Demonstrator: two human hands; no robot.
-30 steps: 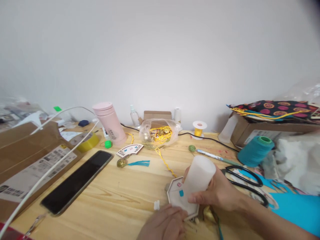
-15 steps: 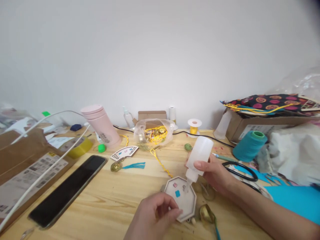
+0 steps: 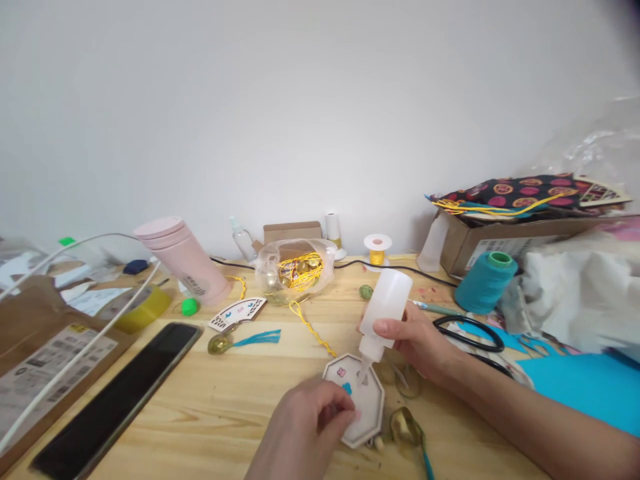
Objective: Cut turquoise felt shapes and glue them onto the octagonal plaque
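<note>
In the head view, the right hand (image 3: 417,337) grips a translucent white squeeze bottle (image 3: 387,303) tipped nozzle-down, thumb in front; the other fingers are mostly hidden behind it. The nozzle overlaps a small greyish shape at about one o'clock on an octagonal plaque (image 3: 371,408), and whether its tip touches is unclear. The plaque lies on the wooden table (image 3: 200,413), low and right of the view's centre.

The left hand (image 3: 307,413) covers the plaque's eight o'clock side, thumb and forefinger brought close together; I cannot tell whether they pinch the faint pinkish spot beside them. A blue piece (image 3: 347,387) sits by these fingertips, its lower edge hard to make out.

From the plaque, a gold bell (image 3: 406,427) lies at four o'clock, its teal tassel cut off by the bottom edge. Black scissor handles (image 3: 493,340) show between two and three o'clock, partly behind the right forearm. At nine o'clock, a phone (image 3: 120,400) runs out of the frame.
</note>
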